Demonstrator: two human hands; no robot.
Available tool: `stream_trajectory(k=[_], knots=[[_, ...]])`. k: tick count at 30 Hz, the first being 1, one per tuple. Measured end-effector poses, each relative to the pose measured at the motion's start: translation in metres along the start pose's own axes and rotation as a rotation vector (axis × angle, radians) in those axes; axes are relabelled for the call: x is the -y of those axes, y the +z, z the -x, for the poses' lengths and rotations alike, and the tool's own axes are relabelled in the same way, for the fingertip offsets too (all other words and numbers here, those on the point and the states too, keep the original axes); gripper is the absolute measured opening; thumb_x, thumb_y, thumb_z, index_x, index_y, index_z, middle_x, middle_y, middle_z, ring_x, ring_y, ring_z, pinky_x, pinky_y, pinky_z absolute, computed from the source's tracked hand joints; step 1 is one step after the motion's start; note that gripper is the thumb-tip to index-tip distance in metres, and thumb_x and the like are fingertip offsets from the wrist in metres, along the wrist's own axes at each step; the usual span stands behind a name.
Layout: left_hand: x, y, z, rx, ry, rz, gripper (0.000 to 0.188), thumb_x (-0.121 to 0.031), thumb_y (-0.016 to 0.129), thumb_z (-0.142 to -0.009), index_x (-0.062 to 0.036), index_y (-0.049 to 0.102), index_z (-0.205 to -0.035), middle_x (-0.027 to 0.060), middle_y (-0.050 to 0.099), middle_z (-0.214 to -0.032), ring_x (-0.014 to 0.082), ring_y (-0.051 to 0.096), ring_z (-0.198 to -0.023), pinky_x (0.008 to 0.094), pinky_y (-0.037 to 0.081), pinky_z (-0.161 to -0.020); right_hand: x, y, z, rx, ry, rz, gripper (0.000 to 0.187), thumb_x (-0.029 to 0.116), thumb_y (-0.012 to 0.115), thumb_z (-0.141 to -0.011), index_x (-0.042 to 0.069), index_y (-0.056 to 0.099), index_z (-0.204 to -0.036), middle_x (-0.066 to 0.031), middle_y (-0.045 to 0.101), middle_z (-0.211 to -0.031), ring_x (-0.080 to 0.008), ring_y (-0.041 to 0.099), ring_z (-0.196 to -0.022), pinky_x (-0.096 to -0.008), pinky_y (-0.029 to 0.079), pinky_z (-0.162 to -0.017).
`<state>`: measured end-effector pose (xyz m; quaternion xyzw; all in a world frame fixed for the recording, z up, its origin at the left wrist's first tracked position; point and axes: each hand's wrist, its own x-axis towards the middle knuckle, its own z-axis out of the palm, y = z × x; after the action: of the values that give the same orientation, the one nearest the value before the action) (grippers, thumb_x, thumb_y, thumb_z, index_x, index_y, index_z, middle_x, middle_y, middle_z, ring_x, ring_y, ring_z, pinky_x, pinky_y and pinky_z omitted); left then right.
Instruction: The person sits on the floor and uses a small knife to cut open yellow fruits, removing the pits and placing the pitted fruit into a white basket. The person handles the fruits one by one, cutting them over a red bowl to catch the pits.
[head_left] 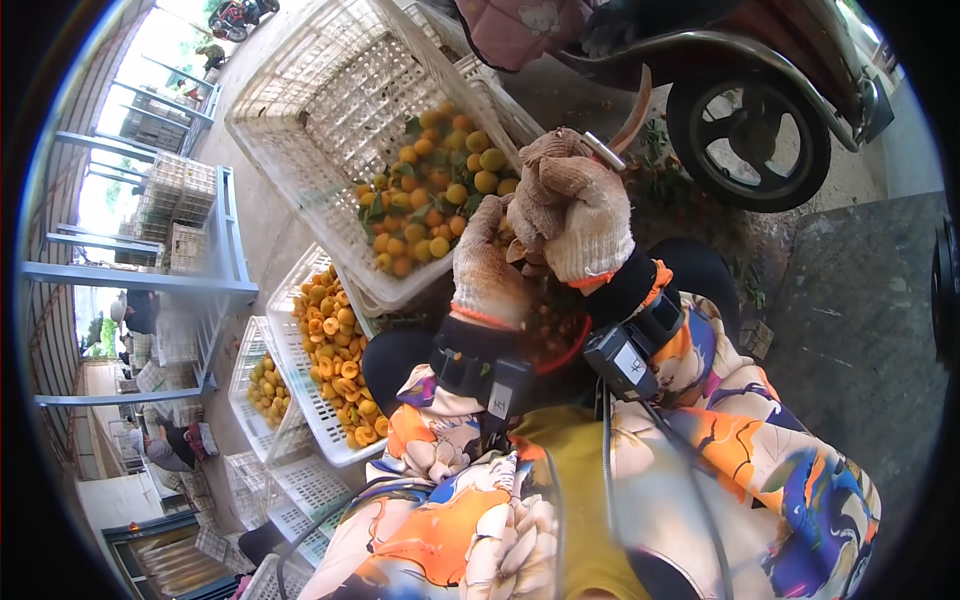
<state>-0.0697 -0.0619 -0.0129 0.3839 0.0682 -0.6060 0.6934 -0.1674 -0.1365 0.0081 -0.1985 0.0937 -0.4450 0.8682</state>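
Both my hands wear stained white knit gloves and meet in front of me, over the near edge of a white crate. My right hand [583,215] is closed on a curved knife [632,115]; its brownish curved part and a metal piece stick out past the fist. My left hand [488,268] presses against it, fingers curled round something small and brownish that the gloves mostly hide. The white plastic crate [290,185] is tilted, with whole orange-yellow apricots [425,195] and green leaves at its near end. Below my hands shows part of a red basin [575,345], its contents blurred.
On the left, one white crate [345,455] holds cut apricots [340,350]; another beside it holds yellowish fruit [268,392]. A scooter wheel [748,140] stands at the upper right. Blue metal frames [140,277], stacked crates and people lie farther left. Leaves litter the floor.
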Motion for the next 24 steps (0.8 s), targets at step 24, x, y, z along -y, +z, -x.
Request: stream_trajectory(k=[24], knots=[[0.009,-0.011,0.013,0.182,0.521,-0.881,0.044,-0.022,0.070,-0.083,-0.0069,0.059,-0.123,0.0053,0.065,-0.110,0.0169,0.063,-0.094,0.0295,0.053,-0.080,0.001,0.013,0.011,-0.028,-0.180,0.132,0.017,0.004,0.057,-0.083,-0.003,0.058,-0.099,-0.0091,0.055,-0.071,-0.0195,0.050,-0.053,-0.0342,0.044,-0.052]])
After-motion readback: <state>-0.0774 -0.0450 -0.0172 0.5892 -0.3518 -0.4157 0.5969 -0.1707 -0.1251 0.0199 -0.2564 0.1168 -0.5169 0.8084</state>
